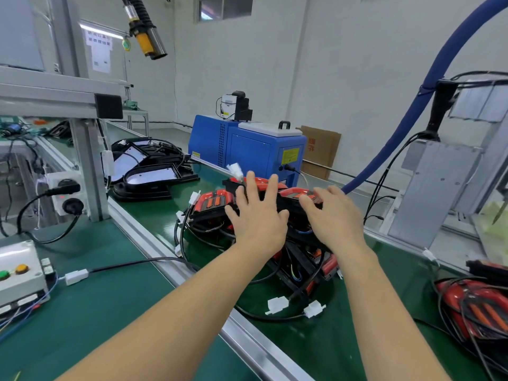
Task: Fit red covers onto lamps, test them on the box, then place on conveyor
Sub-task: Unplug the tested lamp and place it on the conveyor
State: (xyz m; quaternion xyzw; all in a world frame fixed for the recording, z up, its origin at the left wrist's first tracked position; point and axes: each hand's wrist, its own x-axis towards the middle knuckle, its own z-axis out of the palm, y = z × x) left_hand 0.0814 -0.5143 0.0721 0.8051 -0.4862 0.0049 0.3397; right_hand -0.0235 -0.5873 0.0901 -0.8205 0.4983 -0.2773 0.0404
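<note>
Both hands reach out over a heap of black-bodied lamps with glossy red covers lying on the green conveyor belt, with their black cables and white plug connectors trailing toward the person. The left hand hangs over the middle of the heap, fingers straight and spread, gripping nothing; whether the palm touches the lamp below cannot be told. The right hand lies just right of it, fingers relaxed and slightly bent over another red-covered lamp, also holding nothing.

What matters for the next move is that the heap lies directly beneath and just beyond both palms, and the topmost lamps run with their long axis across the belt, from the left hand toward the right. So the two hands sit near opposite ends of the same row, neither clearly nearer. Judging from this, the lamps are already on the conveyor, and the likely step is settling or releasing them.

Left of the heap, on the green tabletop, stands the grey test box with green and orange buttons. Beyond the heap stands a blue metal cabinet.
</note>
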